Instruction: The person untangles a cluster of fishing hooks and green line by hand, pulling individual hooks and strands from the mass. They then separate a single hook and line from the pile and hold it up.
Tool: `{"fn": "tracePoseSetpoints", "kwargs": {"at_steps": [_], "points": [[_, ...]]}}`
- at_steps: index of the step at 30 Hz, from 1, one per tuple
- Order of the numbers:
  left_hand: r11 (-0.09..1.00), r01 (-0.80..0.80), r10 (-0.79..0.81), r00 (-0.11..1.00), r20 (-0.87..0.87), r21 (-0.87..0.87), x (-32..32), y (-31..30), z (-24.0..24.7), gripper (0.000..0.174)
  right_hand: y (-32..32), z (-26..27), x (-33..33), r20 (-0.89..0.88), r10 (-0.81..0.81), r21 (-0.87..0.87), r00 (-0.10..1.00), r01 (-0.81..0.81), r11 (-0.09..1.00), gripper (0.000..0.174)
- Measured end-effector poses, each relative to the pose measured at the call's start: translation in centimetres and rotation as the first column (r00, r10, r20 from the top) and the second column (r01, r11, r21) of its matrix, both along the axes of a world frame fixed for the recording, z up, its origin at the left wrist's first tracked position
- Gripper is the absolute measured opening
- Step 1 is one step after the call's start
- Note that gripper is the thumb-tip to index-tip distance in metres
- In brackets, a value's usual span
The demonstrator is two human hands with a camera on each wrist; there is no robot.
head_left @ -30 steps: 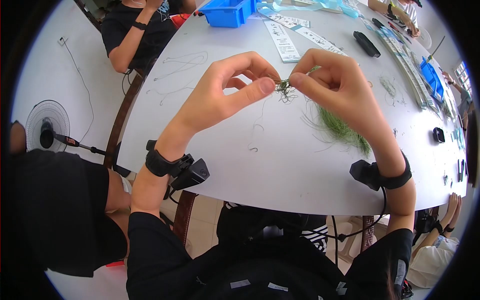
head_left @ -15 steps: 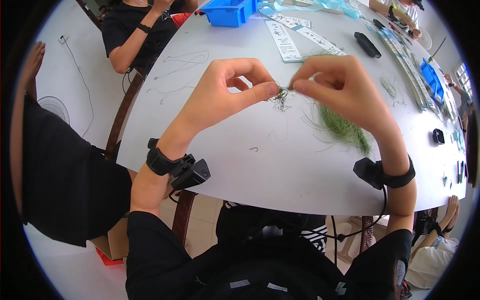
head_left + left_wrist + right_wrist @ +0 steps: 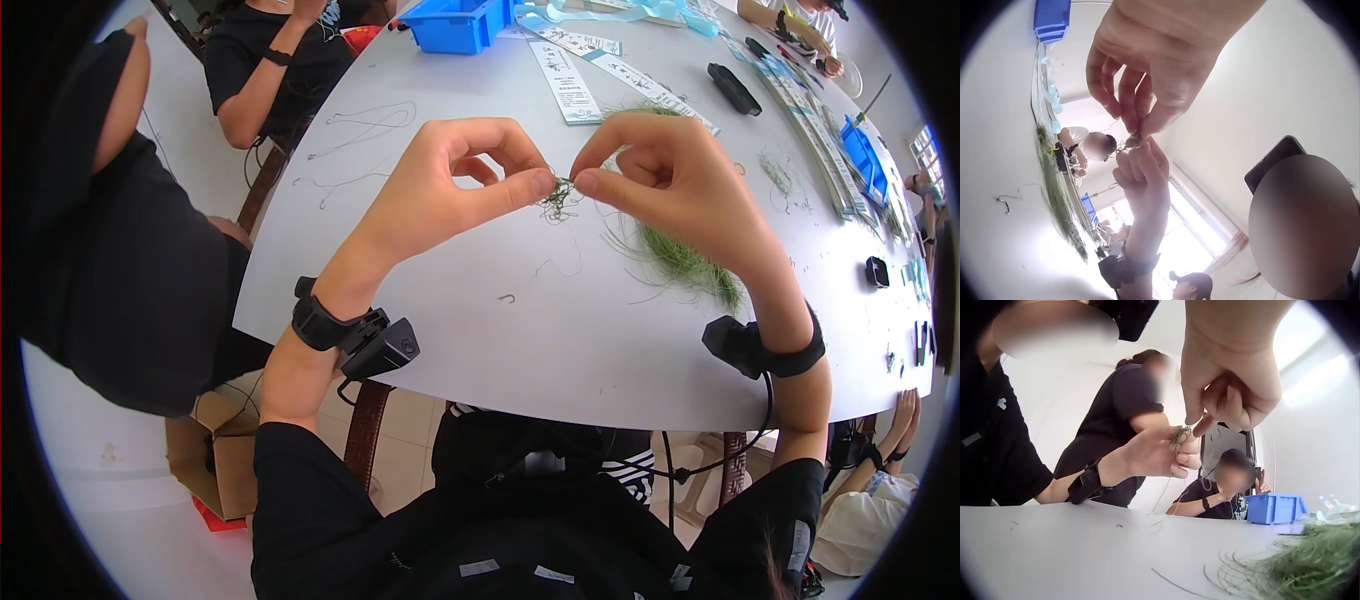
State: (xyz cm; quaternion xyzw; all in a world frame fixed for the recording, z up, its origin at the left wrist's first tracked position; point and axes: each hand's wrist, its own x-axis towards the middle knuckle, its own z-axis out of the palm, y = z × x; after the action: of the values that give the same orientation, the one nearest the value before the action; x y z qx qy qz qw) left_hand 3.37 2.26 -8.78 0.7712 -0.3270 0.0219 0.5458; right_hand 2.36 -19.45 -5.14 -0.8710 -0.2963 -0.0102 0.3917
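Observation:
A small dark green tangle of thread (image 3: 560,200) hangs between the two hands, above the white table (image 3: 450,330). My left hand (image 3: 455,185) pinches it between thumb and forefinger. From the other side my right hand (image 3: 675,180) pinches at its edge, thumb and forefinger tips together. In the right wrist view the tangle (image 3: 1180,436) lies against the left hand's fingers (image 3: 1179,453), with thin strands trailing down. A small hook (image 3: 508,298) rests on the table below the hands. Beside the right forearm lies a loose bunch of green strands (image 3: 690,260).
Looped lines with hooks (image 3: 365,125) lie at the left of the table. Printed strips (image 3: 567,85) and a blue bin (image 3: 460,25) are at the back. A black case (image 3: 733,90) lies behind the right hand. Other people sit or stand around the table.
Both hands have lowered slightly, and the right fingertips moved away from the tangle and came back to it. The hook shifted a little and now lies flat. A person at the left has moved.

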Motion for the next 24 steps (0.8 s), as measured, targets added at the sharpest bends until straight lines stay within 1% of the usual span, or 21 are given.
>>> {"fn": "tracePoseSetpoints", "kwargs": {"at_steps": [4,10,13,16,19,22,24], "points": [[1.000,-0.003,0.003,1.000,0.018,0.006,0.08,-0.01,-0.02,0.015,0.10,-0.01,-0.06,0.048,0.007,-0.028,0.999,-0.006,1.000,0.011],[1.000,-0.003,0.003,1.000,0.016,0.000,0.22,0.05,0.00,0.013,0.08,-0.09,-0.03,0.103,-0.042,0.038,0.994,0.038,0.999,0.006],[1.000,-0.006,0.006,1.000,0.008,-0.007,0.18,0.14,0.06,0.012,0.08,-0.06,-0.09,0.176,-0.046,0.014,0.983,0.044,0.999,0.006],[1.000,-0.019,0.019,1.000,0.000,-0.011,0.16,0.25,0.09,0.012,0.31,-0.33,-0.37,0.287,-0.073,0.027,0.955,0.068,0.997,0.005],[0.998,-0.038,0.037,0.999,-0.021,-0.041,0.09,0.22,0.08,0.013,0.39,-0.37,-0.51,0.341,-0.057,0.041,0.938,0.045,0.998,0.005],[0.998,-0.044,0.042,0.998,-0.054,-0.049,-0.15,0.25,0.39,0.014,0.12,0.31,-0.63,0.297,0.045,-0.142,0.954,-0.002,0.990,0.007],[0.998,-0.041,0.038,0.997,-0.067,-0.048,-0.31,0.26,0.52,0.014,-0.33,-0.04,-0.42,0.172,0.168,-0.174,0.971,-0.138,0.975,0.008]]}}
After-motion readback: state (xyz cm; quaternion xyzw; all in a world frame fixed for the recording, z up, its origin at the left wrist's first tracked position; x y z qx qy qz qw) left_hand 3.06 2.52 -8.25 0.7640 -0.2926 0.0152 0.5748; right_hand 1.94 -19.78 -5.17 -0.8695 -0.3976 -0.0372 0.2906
